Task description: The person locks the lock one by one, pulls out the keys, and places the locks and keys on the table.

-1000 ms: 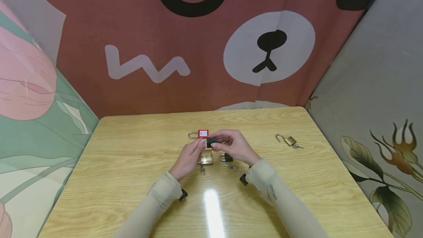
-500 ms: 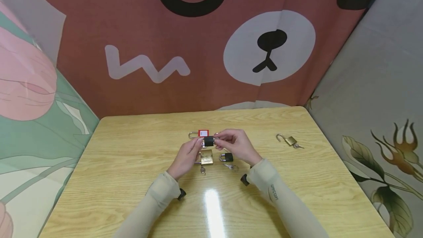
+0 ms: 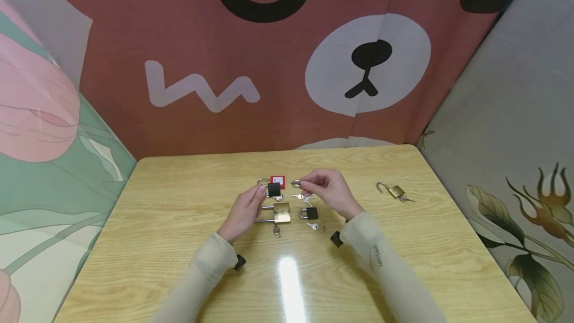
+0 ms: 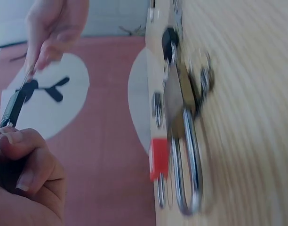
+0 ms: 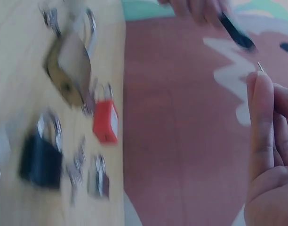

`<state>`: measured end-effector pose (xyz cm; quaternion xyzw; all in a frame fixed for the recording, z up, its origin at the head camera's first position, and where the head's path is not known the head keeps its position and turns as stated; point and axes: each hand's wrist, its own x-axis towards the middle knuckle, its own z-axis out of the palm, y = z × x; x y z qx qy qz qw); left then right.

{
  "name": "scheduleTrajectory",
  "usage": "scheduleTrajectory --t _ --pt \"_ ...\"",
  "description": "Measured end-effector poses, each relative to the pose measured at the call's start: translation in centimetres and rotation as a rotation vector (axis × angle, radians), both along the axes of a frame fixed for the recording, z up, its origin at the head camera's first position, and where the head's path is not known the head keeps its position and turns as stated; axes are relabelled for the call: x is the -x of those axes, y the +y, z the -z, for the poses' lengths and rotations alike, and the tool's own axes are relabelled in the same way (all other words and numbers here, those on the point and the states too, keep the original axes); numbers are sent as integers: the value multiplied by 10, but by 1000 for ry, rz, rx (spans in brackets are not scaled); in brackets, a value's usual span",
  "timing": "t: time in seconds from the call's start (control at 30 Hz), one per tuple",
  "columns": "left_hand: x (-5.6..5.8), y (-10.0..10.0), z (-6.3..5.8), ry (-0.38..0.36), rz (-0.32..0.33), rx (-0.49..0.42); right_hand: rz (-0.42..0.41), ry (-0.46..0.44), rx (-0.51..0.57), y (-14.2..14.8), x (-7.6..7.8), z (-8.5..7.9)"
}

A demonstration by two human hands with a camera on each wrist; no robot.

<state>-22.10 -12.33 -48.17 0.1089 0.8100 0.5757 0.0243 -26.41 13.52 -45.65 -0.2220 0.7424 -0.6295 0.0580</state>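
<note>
My left hand (image 3: 242,213) grips the shackle of a black padlock (image 3: 274,190), whose body points right, raised over the table. In the left wrist view, curled left fingers (image 4: 21,146) close on the shackle end. My right hand (image 3: 329,191) pinches something thin between thumb and forefinger; in the right wrist view a slim metal tip (image 5: 260,67), like a key's, sticks out past the fingertips. A gap separates that tip from the padlock body (image 5: 237,34). Below the hands lie a large brass padlock (image 3: 282,213) and a smaller black padlock (image 3: 311,213).
A red padlock (image 3: 278,182) lies behind the left hand, and a small padlock (image 3: 296,183) near the right fingertips. Loose keys (image 3: 305,197) lie below these fingers, more keys (image 3: 314,226) nearer me. An open brass padlock (image 3: 396,192) with keys lies at right.
The hands have moved apart: the left went left with the black padlock, the right slightly right and up, off the padlock's end. The small padlock and keys on the table are now uncovered.
</note>
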Motion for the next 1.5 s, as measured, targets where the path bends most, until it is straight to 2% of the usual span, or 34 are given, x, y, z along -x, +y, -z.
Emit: scheduleTrajectory --t 0.1,0.23,0.53,0.77,1.03,1.2,1.5 --pt "2 -11 -2 -13 -43 -11 33 14 -3 7 6 -1" --pt "2 -22 -6 -8 -65 -23 21 25 -77 1 11 3" --pt "-1 -39 -9 -6 -102 -13 -3 92 -229 -42 22 11" --pt "-4 -51 -10 -20 -126 1 -58 136 -314 -73 35 13" --pt "-10 -66 -4 -25 -149 0 -111 189 -509 -108 45 27" --pt "-11 -69 -3 -36 -161 2 -100 264 -623 -125 52 38" --pt "-12 -70 -4 -50 -161 -34 -164 341 -743 -155 59 47"
